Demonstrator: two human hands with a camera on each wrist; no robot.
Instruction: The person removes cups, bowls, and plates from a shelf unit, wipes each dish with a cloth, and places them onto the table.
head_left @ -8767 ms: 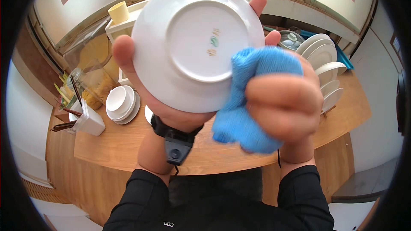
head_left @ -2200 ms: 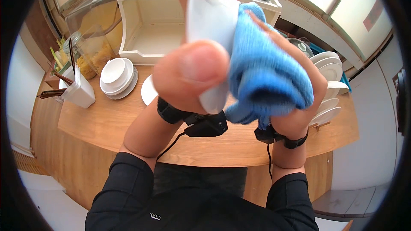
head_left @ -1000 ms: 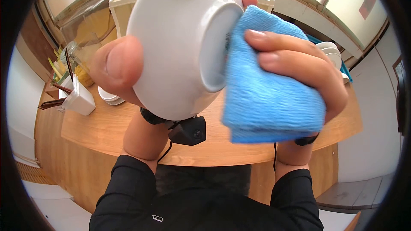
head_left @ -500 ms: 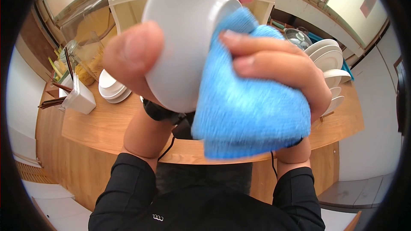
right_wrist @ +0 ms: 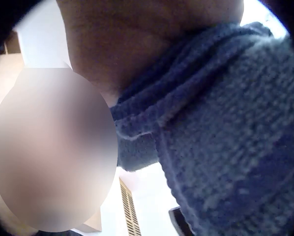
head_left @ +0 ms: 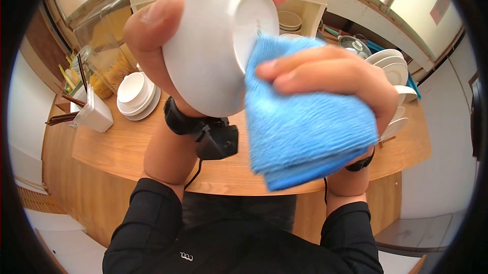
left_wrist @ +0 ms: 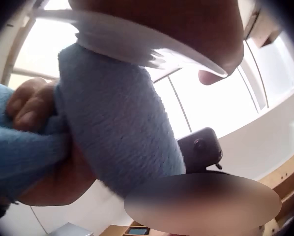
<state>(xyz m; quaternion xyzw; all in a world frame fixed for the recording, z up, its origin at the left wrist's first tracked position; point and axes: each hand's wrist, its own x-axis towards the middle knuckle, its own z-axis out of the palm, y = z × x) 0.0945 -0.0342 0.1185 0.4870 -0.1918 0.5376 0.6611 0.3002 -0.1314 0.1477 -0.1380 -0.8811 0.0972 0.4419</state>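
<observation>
A white plate (head_left: 203, 55), its underside and foot ring turned to the right, is held up over the table by my left hand (head_left: 155, 45), thumb on the near side and fingertips at the far rim. My right hand (head_left: 340, 78) grips a folded blue cloth (head_left: 310, 126), whose upper edge touches the plate by the foot ring. From the left wrist, the cloth (left_wrist: 117, 113) lies just under the plate (left_wrist: 132, 39), with fingers of the right hand (left_wrist: 36, 105) curled over it. In the right wrist view the cloth (right_wrist: 235, 128) hangs beside the palm (right_wrist: 137, 39).
Stacked white dishes (head_left: 134, 93) stand at the table's left, beside a white holder (head_left: 96, 114) with chopsticks. Several plates (head_left: 394, 71) stand upright in a rack at the right, near a lidded pot (head_left: 353, 45). A cream shelf (head_left: 310, 12) with jars stands behind; the wooden table (head_left: 122, 144) lies below.
The earlier plate positions show it turned at various angles. Since half a second ago, the plate has moved up and tilted to show more foot ring, while the cloth has shifted slightly right and down.
</observation>
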